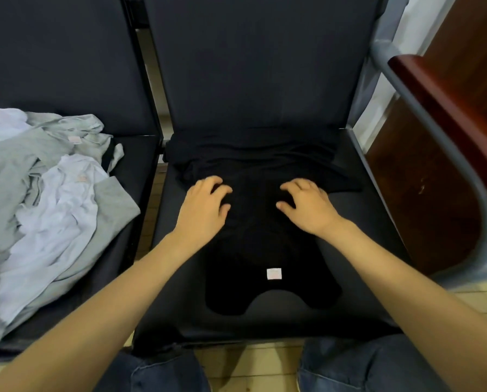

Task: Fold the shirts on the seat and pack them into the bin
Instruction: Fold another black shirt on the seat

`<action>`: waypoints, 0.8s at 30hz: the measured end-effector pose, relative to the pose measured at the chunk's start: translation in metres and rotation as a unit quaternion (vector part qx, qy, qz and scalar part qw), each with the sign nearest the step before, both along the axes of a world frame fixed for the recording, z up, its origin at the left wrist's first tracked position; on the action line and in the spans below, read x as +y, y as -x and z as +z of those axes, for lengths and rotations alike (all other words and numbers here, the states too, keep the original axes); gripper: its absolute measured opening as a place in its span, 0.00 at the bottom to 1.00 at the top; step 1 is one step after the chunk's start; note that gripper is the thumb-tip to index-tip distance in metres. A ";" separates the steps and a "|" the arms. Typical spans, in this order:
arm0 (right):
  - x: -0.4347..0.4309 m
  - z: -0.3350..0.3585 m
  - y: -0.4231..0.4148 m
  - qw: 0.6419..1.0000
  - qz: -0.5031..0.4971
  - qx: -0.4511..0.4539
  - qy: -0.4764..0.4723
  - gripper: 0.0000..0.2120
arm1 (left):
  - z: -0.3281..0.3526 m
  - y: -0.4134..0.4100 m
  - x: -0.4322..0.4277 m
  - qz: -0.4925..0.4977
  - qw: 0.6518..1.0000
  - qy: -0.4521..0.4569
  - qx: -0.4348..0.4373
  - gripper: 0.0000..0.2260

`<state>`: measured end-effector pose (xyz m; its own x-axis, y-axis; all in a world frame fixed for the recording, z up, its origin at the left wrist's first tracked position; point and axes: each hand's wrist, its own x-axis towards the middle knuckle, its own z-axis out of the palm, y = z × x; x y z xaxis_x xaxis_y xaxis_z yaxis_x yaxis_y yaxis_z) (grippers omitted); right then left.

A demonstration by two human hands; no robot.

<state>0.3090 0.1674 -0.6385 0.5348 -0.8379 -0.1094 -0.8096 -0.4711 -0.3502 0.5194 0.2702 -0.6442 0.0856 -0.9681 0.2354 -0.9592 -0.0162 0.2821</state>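
Black shirt (265, 244) lies spread on the right seat (378, 227), label end nearest the person. Left hand (202, 210) and right hand (311, 207) rest on it, fingers (294, 183) apart and bent, clamping nothing. Grey and white shirts (52, 193) are heaped on the left seat (117, 267).

Dim, soft light; wide-angle bending at edges; slight blur.

Linked padded seats (265, 66) suggest a waiting room

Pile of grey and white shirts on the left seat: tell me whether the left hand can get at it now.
Probably yes. The left hand rests on the black shirt; the pile lies uncovered beside it, nothing between.
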 end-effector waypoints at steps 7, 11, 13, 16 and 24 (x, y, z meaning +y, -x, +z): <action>0.102 -0.016 0.048 0.981 0.079 0.164 -0.071 0.30 | -0.026 0.044 0.104 -0.032 0.967 -0.249 -0.051 0.45; 0.112 -0.021 0.050 0.979 0.063 0.177 -0.085 0.31 | -0.028 0.048 0.112 -0.019 0.960 -0.272 -0.066 0.43; 0.117 -0.016 0.047 0.982 0.066 0.155 -0.086 0.30 | -0.025 0.050 0.114 -0.016 0.964 -0.255 -0.075 0.43; 0.133 -0.004 0.053 0.998 0.039 0.049 -0.030 0.30 | -0.013 0.057 0.135 0.021 0.985 -0.172 0.014 0.48; 0.170 0.016 0.098 0.989 0.081 0.082 -0.094 0.26 | -0.003 0.050 0.174 -0.069 0.979 -0.184 0.049 0.23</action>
